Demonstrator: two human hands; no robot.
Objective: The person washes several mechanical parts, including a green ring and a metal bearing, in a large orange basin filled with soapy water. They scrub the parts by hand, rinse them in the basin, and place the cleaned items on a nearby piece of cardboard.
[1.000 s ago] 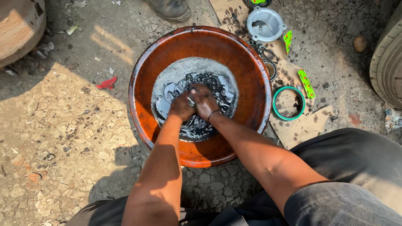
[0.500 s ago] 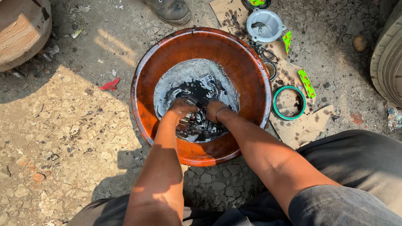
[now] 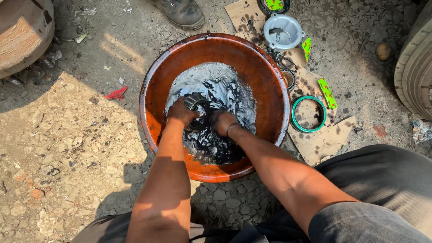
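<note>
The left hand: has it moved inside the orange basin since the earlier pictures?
Yes. The left hand has moved away from the right hand, toward the left wall of the orange basin; earlier both met at its middle.

Ground (image 3: 58,148): dry, cracked earth with small stones, half in sun and half in shade.
Boot (image 3: 182,12): dark and worn, at the top edge, belonging to another person.
Cardboard (image 3: 321,141): flat, oil-stained pieces spread on the right.
Green ring (image 3: 294,117): round seal lying flat on the cardboard.
Grey metal housing (image 3: 282,31): round and hollow, set on the cardboard near the top.
Green strips (image 3: 327,93): two bright pieces with dark spots, one near the housing, one beside the green ring.
Red scrap (image 3: 117,93): small, lying on the ground at left.
Tyre (image 3: 416,67): ribbed edge visible at far right.
Brown drum (image 3: 22,33): rusty, rounded, in the upper left corner.
</note>
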